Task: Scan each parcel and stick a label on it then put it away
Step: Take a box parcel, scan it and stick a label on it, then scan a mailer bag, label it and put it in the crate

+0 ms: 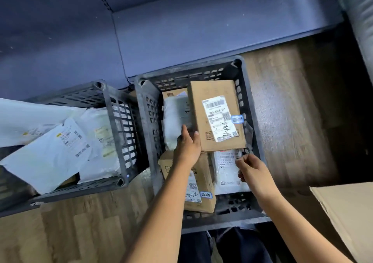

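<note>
Left grip is clenched on the brown cardboard parcel box, thumb on the top face at the near-left corner, fingers along the left side. The box is tilted over the far-right part of the dark grey slotted plastic crate, above the other contents. I can't tell whether it rests on them or only on my hands.

Box look:
- Plain kraft, rectangular, long side running away from me, faint printed marks by the near edge.
- The white shipping label on the top face sits slightly skewed, with a barcode at the far end, small codes and black handwriting across the near half.
- The small blue-bordered sticker sits at the label's right edge.

Right grip is at the box's near-right corner, fingers curled, thumb and forefinger close together just below the edge. I can't tell whether they pinch the box, the grey plastic film beside it, or nothing.

Same crate:
- A white padded bag left of the box.
- A second brown carton nearer me, with its own label and blue sticker.
- A white labelled mailer right of that carton.

A second grey slotted crate stands just beside on the left, holding white poly mailers. Both crates are on the wood-pattern floor, against a blue-violet shelf unit. A flat brown cardboard sheet is at the right.
</note>
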A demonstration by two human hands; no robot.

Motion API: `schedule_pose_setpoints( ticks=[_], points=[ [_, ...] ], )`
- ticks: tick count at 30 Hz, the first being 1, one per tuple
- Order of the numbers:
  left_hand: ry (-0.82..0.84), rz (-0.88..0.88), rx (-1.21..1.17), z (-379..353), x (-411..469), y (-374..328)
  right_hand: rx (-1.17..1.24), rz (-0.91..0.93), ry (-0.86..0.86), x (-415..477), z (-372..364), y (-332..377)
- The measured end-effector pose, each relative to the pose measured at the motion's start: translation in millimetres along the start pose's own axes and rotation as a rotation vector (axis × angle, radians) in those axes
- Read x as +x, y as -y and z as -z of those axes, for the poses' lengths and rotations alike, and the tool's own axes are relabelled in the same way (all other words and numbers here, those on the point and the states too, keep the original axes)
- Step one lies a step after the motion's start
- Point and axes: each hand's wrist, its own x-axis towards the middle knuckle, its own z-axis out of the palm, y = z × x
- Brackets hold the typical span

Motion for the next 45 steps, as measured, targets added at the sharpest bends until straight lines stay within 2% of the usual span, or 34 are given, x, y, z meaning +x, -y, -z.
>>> schedule_pose_setpoints(
  ticks=[6, 12, 18, 22, 27, 32, 40, 45],
  points=[
    [-0.155, 0.007, -0.01, 76, -63, 46, -0.123, 0.042, 0.076, -46, -22, 41],
    [-0.345, 0.081, -0.059, 186, -127, 87, -0.296, 0.178, 0.199, -118, -84, 108],
    [-0.358, 0.115, -0.145, 250, -148, 148, -0.453, 0.24, 0.297, -160, -177, 141],
    [-0.336, 0.163, -0.109, 293, -120, 203, -0.463, 0.239, 0.291, -163, -256, 140],
    [-0.314, 0.107, 0.084, 352, -82, 260, -0.453, 0.133, 0.268, -160, -339, 114],
    [-0.356, 0.168, 0.207, 403, -33, 309, -0.479, 0.064, 0.304, -148, -400, 91],
    [-0.44, 0.068, 0.472, 420, 61, 354, -0.574, 0.07, 0.344, -99, -457, 73],
    [-0.385, 0.007, 0.554, 411, 109, 365, -0.607, 0.042, 0.347, -78, -466, 68]
  ],
)
